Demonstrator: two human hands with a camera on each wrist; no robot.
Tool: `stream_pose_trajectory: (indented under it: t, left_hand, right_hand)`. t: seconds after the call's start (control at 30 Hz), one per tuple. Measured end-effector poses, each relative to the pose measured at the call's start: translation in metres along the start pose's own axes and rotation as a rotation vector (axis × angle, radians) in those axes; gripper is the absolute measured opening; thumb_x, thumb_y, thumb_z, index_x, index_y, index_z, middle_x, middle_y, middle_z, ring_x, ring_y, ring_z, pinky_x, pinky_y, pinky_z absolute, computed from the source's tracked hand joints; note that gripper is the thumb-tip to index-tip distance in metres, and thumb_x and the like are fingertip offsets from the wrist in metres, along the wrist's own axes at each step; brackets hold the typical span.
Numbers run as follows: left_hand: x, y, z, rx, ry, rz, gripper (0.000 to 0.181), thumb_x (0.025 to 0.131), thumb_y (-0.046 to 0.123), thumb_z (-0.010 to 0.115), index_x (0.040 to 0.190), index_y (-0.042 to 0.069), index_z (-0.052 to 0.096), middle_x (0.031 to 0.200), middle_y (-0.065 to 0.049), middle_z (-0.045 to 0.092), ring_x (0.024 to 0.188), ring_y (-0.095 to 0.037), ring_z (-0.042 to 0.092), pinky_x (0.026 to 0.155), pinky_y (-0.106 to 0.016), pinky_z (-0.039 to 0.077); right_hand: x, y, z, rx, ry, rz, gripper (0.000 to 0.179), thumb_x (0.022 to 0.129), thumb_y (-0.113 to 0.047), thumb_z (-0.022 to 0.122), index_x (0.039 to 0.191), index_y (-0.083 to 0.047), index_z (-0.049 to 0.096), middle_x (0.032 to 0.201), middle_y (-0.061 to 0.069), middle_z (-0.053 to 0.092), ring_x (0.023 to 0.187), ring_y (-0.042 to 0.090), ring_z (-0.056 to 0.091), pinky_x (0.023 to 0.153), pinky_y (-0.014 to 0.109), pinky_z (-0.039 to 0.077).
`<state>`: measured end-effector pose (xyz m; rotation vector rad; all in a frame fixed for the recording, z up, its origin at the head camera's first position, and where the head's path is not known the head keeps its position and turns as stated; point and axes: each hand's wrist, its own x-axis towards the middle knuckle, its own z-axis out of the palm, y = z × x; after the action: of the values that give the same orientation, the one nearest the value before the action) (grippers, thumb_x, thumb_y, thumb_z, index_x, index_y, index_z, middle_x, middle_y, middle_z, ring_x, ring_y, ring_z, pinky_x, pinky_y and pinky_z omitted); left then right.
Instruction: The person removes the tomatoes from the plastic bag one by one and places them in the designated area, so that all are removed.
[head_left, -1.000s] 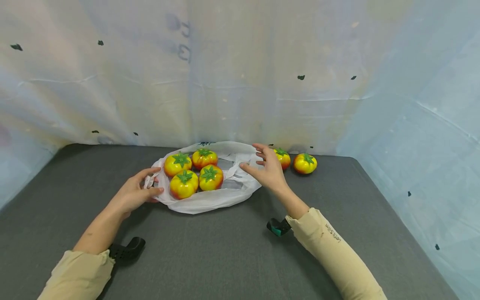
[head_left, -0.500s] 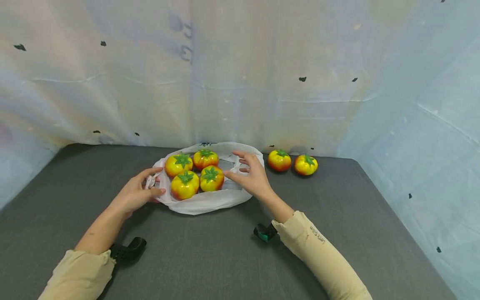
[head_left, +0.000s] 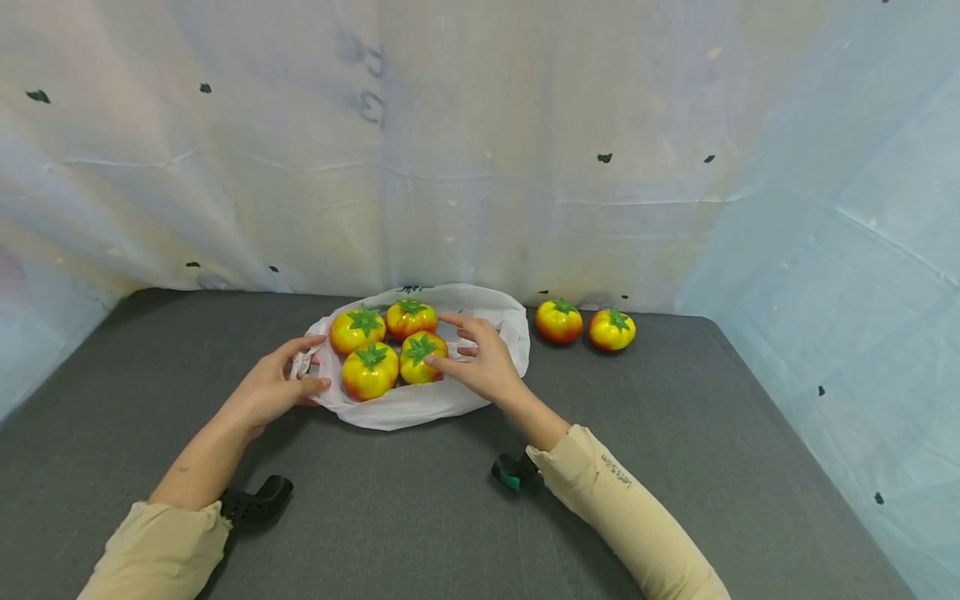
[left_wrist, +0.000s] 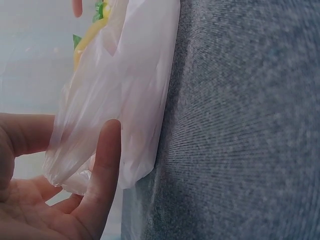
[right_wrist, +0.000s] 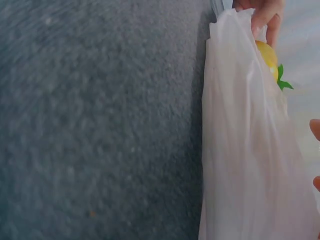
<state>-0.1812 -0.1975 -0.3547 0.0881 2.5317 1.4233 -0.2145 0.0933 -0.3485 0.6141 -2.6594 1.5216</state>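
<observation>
A white plastic bag (head_left: 408, 410) lies spread with its mouth upward, several yellow-red tomatoes with green leafy tops in its left part. My left hand (head_left: 264, 385) holds the bag's left end; in the left wrist view, the thumb (left_wrist: 104, 165) lies on the near side and other fingers reach behind the film. Over the bag's right part, my right hand (head_left: 483, 360) has spread fingers and holds nothing. Its thumb is at the front right tomato (head_left: 422, 367); whether it touches cannot be told. Only fingertips (right_wrist: 316, 129) of this hand show in the right wrist view.
Two more tomatoes, one (head_left: 558, 322) nearer the bag and one (head_left: 611, 330) farther right, sit on the dark grey table (head_left: 405, 517). Pale plastic sheeting (head_left: 465, 150) hangs behind the table and along its sides.
My right hand has moved left from beside the outer tomatoes, across the bag's right edge, to the front right tomato inside. The left hand stays at the bag's left end.
</observation>
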Motion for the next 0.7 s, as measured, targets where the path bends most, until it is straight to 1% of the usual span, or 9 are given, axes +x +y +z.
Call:
stream_pose_trajectory:
  t: [0.13,0.33,0.53,0.7]
  left_hand:
    - [0.001,0.001,0.0,0.0,0.006,-0.003,0.074,0.092,0.015,0.062,0.152,0.004,0.021,0.147,-0.031,0.02,0.089,-0.022,0.054,0.071,-0.025,0.053]
    - [0.001,0.001,0.0,0.004,-0.002,-0.002,0.074,0.092,0.017,0.062,0.152,0.004,0.02,0.146,-0.031,0.021,0.089,-0.022,0.055,0.071,-0.025,0.053]
    - [0.001,0.001,0.0,-0.004,-0.011,-0.003,0.074,0.092,0.017,0.062,0.152,0.004,0.02,0.144,-0.031,0.024,0.087,-0.019,0.056,0.073,-0.026,0.054]
    - [0.0,0.0,0.0,-0.007,-0.008,-0.003,0.074,0.092,0.017,0.061,0.152,0.004,0.019,0.144,-0.032,0.024,0.087,-0.019,0.057,0.074,-0.028,0.055]
  right_hand:
    - [0.0,-0.001,0.003,-0.009,-0.017,0.009,0.061,0.083,-0.02,0.074,0.138,-0.009,0.051,0.138,0.015,0.045,0.125,0.036,0.047,0.097,0.043,0.048]
    - [0.001,0.001,0.006,0.01,-0.033,0.023,0.062,0.083,-0.019,0.075,0.139,-0.008,0.05,0.141,0.014,0.044,0.127,0.037,0.047,0.098,0.043,0.047]
    - [0.002,0.003,0.009,-0.003,-0.059,0.019,0.06,0.083,-0.02,0.075,0.138,-0.011,0.051,0.139,0.013,0.046,0.124,0.034,0.049,0.098,0.042,0.048]
    - [0.001,0.005,0.011,-0.005,-0.076,0.03,0.06,0.083,-0.02,0.075,0.138,-0.013,0.052,0.14,0.013,0.045,0.123,0.034,0.049,0.097,0.042,0.048]
